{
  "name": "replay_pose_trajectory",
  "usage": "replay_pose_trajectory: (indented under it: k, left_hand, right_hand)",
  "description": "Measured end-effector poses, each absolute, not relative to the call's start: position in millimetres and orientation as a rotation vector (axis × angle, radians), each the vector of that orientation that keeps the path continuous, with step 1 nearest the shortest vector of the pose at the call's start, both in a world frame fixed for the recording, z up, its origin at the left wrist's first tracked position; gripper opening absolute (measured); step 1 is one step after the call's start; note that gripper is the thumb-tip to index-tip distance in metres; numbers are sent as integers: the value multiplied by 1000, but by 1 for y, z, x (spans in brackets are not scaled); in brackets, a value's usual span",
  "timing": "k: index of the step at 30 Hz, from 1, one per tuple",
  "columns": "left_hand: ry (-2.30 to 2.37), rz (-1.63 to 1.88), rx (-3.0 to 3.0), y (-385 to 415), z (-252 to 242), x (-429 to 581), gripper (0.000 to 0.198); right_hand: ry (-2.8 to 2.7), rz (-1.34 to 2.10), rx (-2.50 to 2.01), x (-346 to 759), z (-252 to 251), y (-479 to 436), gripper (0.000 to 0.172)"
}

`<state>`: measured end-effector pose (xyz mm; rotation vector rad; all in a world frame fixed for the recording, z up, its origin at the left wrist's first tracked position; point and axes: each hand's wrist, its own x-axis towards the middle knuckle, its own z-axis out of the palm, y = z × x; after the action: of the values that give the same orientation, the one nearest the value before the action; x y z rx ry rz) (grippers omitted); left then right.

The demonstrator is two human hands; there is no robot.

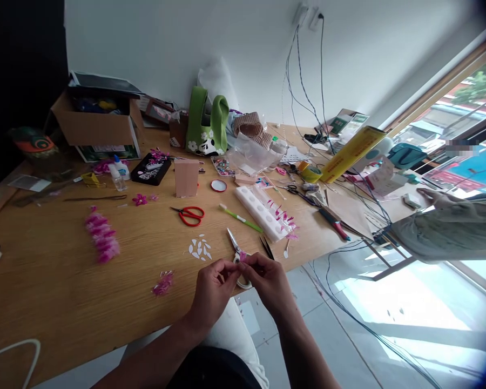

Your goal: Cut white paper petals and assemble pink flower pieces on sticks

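Note:
My left hand (214, 289) and my right hand (270, 281) meet at the table's front edge, thumbs and fingers pinched together. Between their tips shows a small pink petal piece (243, 256); its lower part is hidden by the fingers. White-handled scissors (234, 240) lie just beneath, partly covered by both hands. Black tweezers (266, 247) rest beside my right hand. Several white petal-shaped cutouts (200, 247) are spread out beyond my left hand. Left of it lies a pile of pink pieces (163, 283), with a longer pink fluffy strand (102, 235) farther left.
Red-handled scissors (191, 215), a green stick (241, 218) and a white tray with round hollows (261, 213) lie ahead. Behind stand a pink block (186, 178), a green felt bag (206, 124) and a cardboard box (95, 129). Another person's arm (449, 216) rests at the right.

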<state>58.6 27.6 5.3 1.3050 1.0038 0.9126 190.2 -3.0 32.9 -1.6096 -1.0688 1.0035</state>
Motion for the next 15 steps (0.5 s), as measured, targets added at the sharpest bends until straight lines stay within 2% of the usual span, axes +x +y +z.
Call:
replay_pose_trajectory:
  k: [6,15]
  left_hand:
    - [947,845,1263,29,8,64,14]
    - [907,734,1358,28,8,72,20]
  right_hand:
    - [-1010,976,-1606,198,41,-9,33]
    - [-1226,964,-1676,212,45,-17,17]
